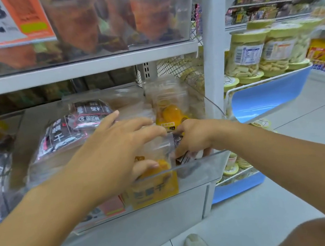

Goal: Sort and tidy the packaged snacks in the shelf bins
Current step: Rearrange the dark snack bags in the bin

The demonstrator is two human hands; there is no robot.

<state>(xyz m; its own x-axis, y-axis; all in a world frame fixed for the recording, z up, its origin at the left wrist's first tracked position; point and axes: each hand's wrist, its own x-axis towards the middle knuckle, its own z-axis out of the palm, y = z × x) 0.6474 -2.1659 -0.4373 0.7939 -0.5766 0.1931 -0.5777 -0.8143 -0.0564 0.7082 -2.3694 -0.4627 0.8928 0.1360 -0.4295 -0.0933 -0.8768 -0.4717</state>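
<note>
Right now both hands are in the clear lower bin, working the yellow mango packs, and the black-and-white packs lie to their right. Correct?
Not quite. The head view shows the black-and-white packs to the left of the hands, not the right. The rest holds: left hand and right hand are in the clear lower bin, on the yellow mango packs.

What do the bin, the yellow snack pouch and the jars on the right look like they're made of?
Bin: looks like clear rigid plastic, glossy; the packets show through its front wall.
Yellow snack pouch: probably thin plastic film, shiny, with a see-through top.
Jars: seemingly clear plastic, though glass is possible, with matte pale-green lids; contents visible.
</note>
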